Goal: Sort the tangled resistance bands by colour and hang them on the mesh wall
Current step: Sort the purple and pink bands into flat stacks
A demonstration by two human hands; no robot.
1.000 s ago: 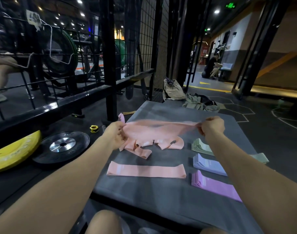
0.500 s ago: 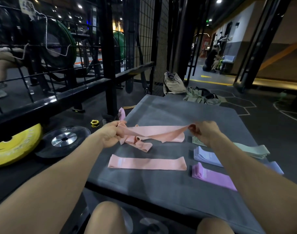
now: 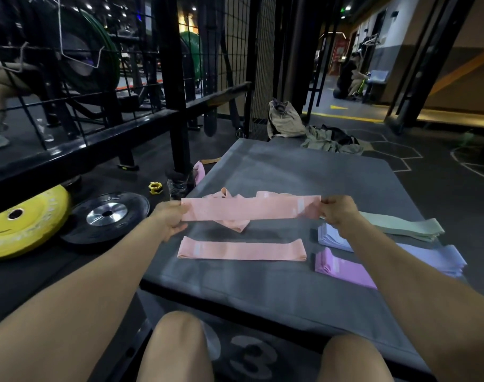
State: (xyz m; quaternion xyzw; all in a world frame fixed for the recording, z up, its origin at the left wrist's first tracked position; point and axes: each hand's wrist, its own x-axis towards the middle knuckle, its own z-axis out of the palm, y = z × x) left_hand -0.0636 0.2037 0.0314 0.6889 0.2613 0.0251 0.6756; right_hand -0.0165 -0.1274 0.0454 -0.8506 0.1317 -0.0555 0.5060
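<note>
A pink resistance band [image 3: 250,211] is held flat and level above a grey gym mat [image 3: 304,175], pinched at one end by the left hand [image 3: 169,216] and at the other by the right hand [image 3: 337,213], both closed on the fabric. Just behind it, a small tangle of pink bands [image 3: 230,226] is left on the mat. Nearer the knees, one flattened pink band [image 3: 242,249] is already laid out straight. To the right, folded stacks are ranged by colour: green [image 3: 406,230] farthest, blue [image 3: 439,257] in the middle, purple [image 3: 342,268] nearest.

The sorting step is judged to be in hand, with the pink bands being separated one at a time; nothing is seen hanging on the mesh wall [image 3: 235,51] rising beyond the mat's far left corner. The next move is expected to call for the held band to be lowered onto the straightened pink one, edges matched, before the remaining tangle is picked apart. Hanging is judged to come only after that.
</note>
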